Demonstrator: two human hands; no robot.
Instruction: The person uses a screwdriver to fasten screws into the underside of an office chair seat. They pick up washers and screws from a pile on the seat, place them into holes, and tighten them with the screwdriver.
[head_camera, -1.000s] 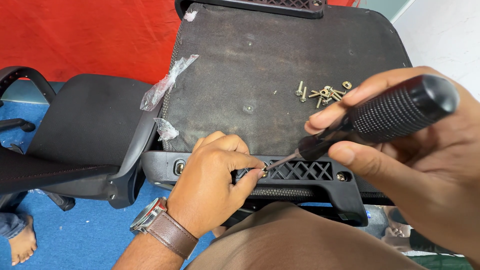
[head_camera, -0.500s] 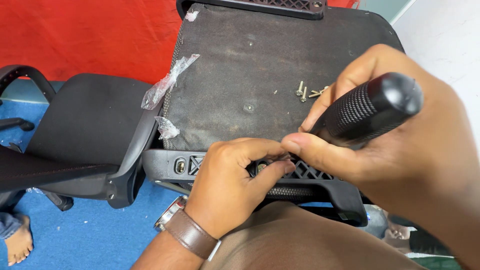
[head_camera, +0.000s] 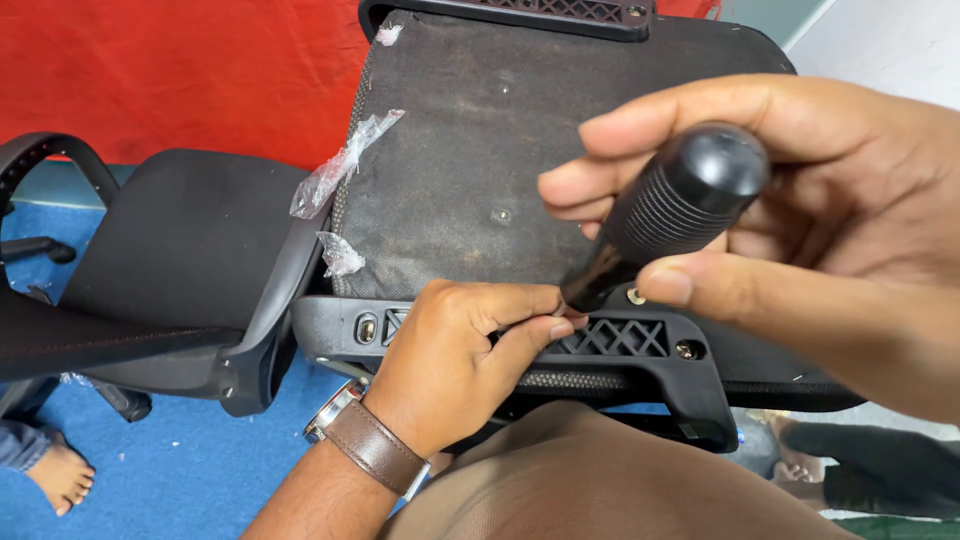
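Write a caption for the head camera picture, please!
Right hand holds a screwdriver at a chair bracket; left hand steadies its tip.

A black screwdriver handle (head_camera: 680, 205), ribbed with fine rings, is seen at right. The black plastic bracket (head_camera: 610, 345) near the middle is patterned with a lattice of diamond openings. The seat underside (head_camera: 470, 150) behind it is covered in dark grey fabric (dusty, speckled). A brown watch strap (head_camera: 375, 447) is worn. Red cloth (head_camera: 170, 70) fills the far left; blue floor (head_camera: 190, 470) lies near left.
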